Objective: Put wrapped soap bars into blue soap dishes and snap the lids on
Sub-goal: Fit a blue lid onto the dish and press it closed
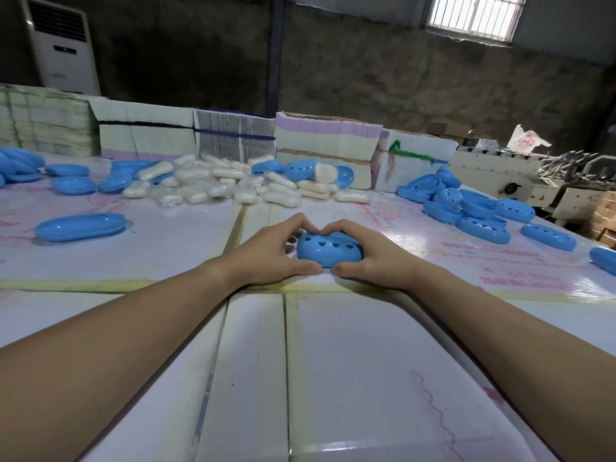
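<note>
Soap dish point(328, 250), light, stiff and probably slippery plastic, sits between left hand point(266, 251) at nine o'clock and right hand point(370, 258) at three o'clock; both curl around its rim, best hold.

Dim workshop, rough grey back wall point(366, 71).
A barred window point(473, 16) glows bright at the upper right, while a white floor-standing air conditioner point(60, 45) stands in the far left corner. A dark pillar point(276, 51) runs up mid-wall. Bundled stacks of flat cartons point(233, 136) line the far edge of the glossy worktop point(333, 378), and a pale machine point(500, 171) sits off right.
</note>
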